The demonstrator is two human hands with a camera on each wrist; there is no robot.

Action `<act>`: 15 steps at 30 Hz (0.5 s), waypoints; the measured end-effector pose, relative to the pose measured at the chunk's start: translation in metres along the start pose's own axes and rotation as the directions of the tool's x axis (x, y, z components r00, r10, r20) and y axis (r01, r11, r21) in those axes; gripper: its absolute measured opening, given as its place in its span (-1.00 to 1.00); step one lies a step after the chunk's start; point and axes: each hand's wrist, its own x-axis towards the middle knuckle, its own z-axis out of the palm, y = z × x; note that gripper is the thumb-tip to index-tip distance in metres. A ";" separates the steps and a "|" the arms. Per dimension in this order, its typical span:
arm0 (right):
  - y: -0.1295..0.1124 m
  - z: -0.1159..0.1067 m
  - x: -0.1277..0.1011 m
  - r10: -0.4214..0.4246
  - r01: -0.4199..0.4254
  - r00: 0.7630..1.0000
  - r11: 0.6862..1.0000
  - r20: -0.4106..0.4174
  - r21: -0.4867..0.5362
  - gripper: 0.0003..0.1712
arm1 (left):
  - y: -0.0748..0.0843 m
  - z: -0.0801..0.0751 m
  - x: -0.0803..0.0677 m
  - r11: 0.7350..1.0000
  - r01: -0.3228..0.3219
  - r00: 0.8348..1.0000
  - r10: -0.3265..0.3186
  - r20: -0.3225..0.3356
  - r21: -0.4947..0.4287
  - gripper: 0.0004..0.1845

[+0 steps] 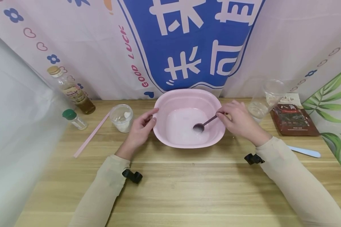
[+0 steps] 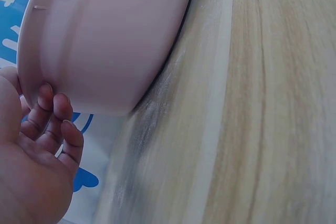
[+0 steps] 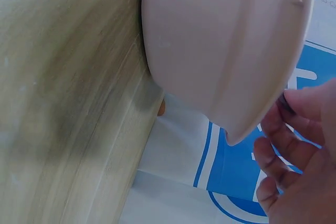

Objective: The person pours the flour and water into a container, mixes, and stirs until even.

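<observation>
A pink plastic basin [image 1: 187,144] stands on the wooden table with whitish, cloudy liquid [image 1: 180,126] in it. My left hand [image 1: 140,130] holds the basin's left rim; in the left wrist view its fingertips [image 2: 46,91] curl under the lip. At the opposite side, my right hand [image 1: 241,121] pinches the handle of a small dark brown spoon [image 1: 199,127]. The spoon's bowl is down at the liquid and has some white grains or bubbles in it. In the right wrist view the rim hides most of the spoon, leaving only the handle end [image 3: 286,104] between thumb and finger.
To the left are a clear jar of white contents [image 1: 122,121], pink chopsticks [image 1: 92,135], a green-capped shaker [image 1: 74,119] and an oil-like bottle [image 1: 76,94]. Rightward stand a clear plastic cup [image 1: 261,104], a brown spice packet [image 1: 294,119] and a light-blue handle [image 1: 307,152]. A printed cloth [image 1: 102,56] hangs behind.
</observation>
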 end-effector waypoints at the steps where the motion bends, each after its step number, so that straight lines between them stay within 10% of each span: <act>1: 0.000 0.001 -0.001 -0.009 0.009 1.000 1.000 0.011 0.011 -0.85 | 0.000 0.000 0.000 1.000 0.000 1.000 0.000 0.000 0.000 -0.54; 15: -0.030 0.026 0.014 -0.043 0.043 0.999 0.999 0.019 -0.032 -0.86 | -0.002 0.000 0.001 1.000 -0.021 1.000 0.021 -0.005 -0.012 -0.54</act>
